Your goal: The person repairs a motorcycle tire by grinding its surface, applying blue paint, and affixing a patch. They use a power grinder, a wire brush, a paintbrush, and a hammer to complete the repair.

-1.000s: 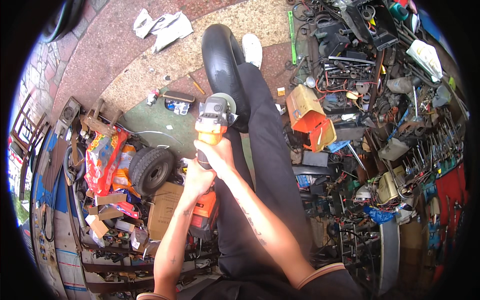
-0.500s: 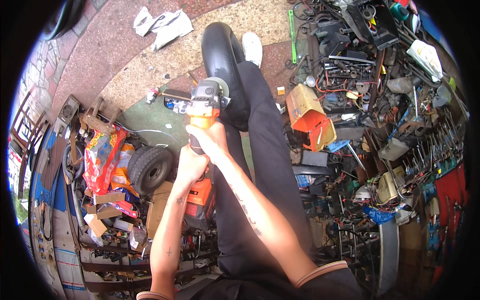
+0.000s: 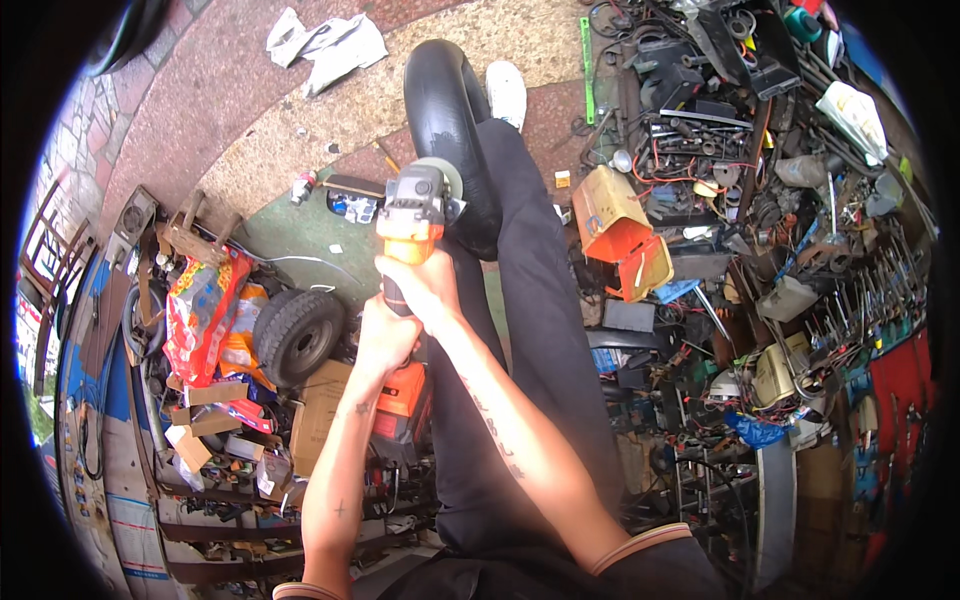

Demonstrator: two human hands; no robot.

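Note:
Both my hands are closed around an orange and grey cordless angle grinder [image 3: 410, 215]. My left hand [image 3: 385, 335] wraps the rear of the grip, near the orange and dark battery end. Ahead of it, my right hand [image 3: 428, 285] holds the handle just behind the orange collar. The grinder's pale round disc [image 3: 445, 178] is at the side of a black inflated inner tube [image 3: 436, 95]; whether it touches the rubber I cannot tell. The tube stands between my legs, its near end by my knees, with a dull patch on its surface near the disc.
To the left are a small wheel with tyre [image 3: 303, 337], a red plastic bag [image 3: 200, 320] and cardboard boxes [image 3: 322, 415]. A cut-open orange container [image 3: 610, 215] stands at the right, beside heaped tools and parts [image 3: 700, 150]. A white cloth [image 3: 335, 45] lies on the ground ahead.
The grinder and both hands have shifted slightly to the right. The inner tube's far end sits a touch higher in the view. My grip is the same.

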